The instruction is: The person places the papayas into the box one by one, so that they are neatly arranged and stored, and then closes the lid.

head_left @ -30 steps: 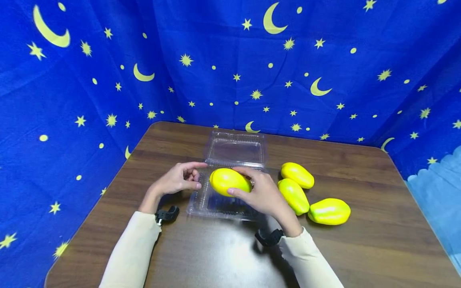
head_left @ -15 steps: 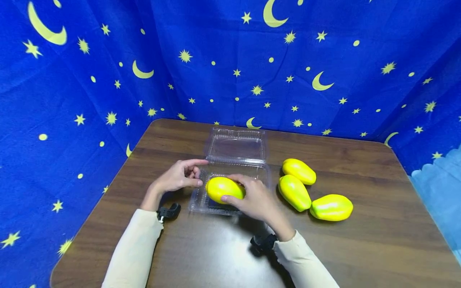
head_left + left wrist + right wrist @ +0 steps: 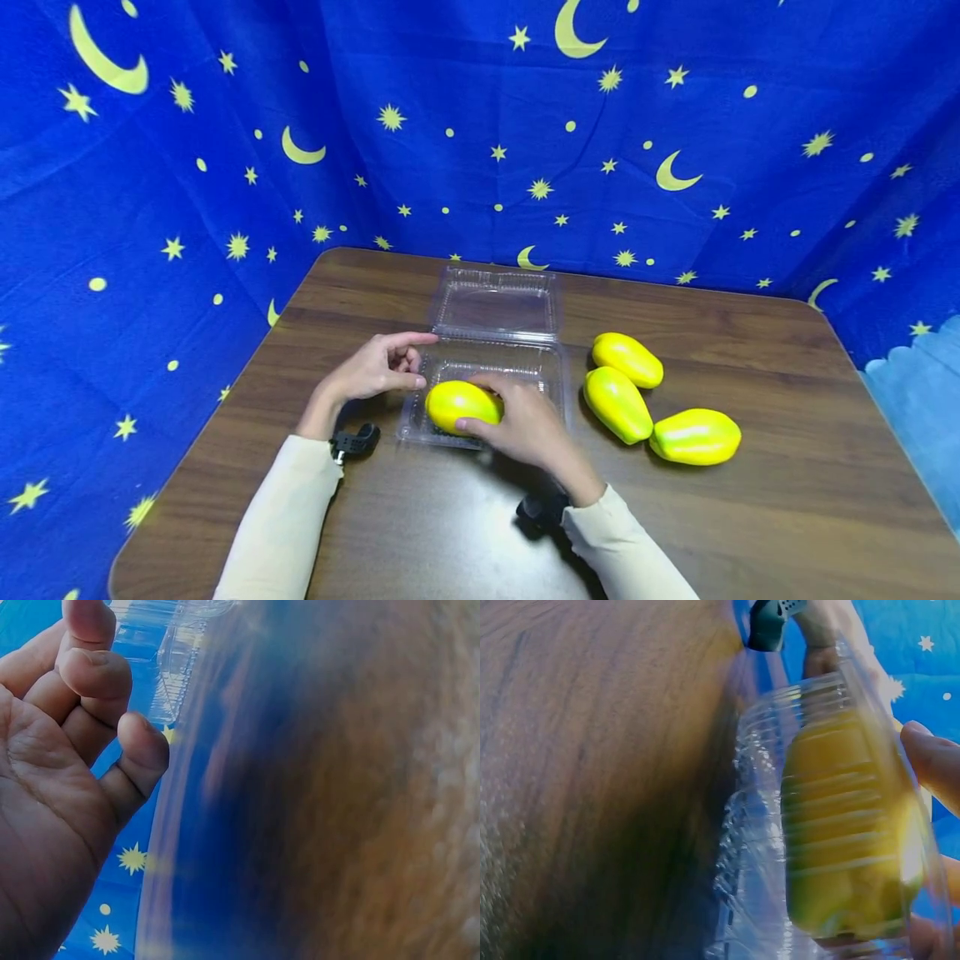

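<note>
A yellow papaya [image 3: 457, 406] is low inside the base of a clear plastic clamshell container [image 3: 558, 375], toward its front left. My right hand [image 3: 528, 421] holds it from the right, thumb on the near side and fingers over the far side. Through the ribbed wall in the right wrist view, the papaya [image 3: 840, 832] shows inside the box. My left hand [image 3: 378, 368] is at the container's left rim, index finger stretched to the hinge corner and thumb at the side. Its other fingers are bent and hold nothing. The lid [image 3: 497, 308] lies folded back, away from me.
Three more papayas lie right of the container: one at the back [image 3: 628, 360], a middle papaya [image 3: 618, 405] and one at the front right [image 3: 696, 437]. Beneath everything is a brown wooden table [image 3: 780, 517]. A blue star-patterned curtain [image 3: 465, 100] hangs behind it.
My right hand has lowered the papaya toward the front left, from above the container down into its base. My left hand has stayed at the rim. The loose papayas have not moved.
</note>
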### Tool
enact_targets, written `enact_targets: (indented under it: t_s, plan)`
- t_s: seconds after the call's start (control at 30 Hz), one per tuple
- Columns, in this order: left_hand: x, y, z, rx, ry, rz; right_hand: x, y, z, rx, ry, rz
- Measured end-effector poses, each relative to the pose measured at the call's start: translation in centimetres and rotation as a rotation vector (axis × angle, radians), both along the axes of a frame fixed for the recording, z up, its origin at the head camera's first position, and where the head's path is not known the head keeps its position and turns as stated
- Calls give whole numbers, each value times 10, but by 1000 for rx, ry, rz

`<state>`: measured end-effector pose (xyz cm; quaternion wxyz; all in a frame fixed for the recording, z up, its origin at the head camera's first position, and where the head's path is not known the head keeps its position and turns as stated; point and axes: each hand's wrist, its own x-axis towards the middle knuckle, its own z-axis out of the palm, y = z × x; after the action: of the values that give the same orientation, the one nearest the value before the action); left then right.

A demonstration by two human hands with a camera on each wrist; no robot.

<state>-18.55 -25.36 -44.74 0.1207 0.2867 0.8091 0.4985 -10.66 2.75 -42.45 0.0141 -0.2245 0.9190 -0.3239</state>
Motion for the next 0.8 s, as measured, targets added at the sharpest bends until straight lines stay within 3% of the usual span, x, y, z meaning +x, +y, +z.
enact_targets:
  t_s: [0.8]
  plan:
    - [0,2,-1,-4,16,5,-1,-3,-9,44,-15,-6]
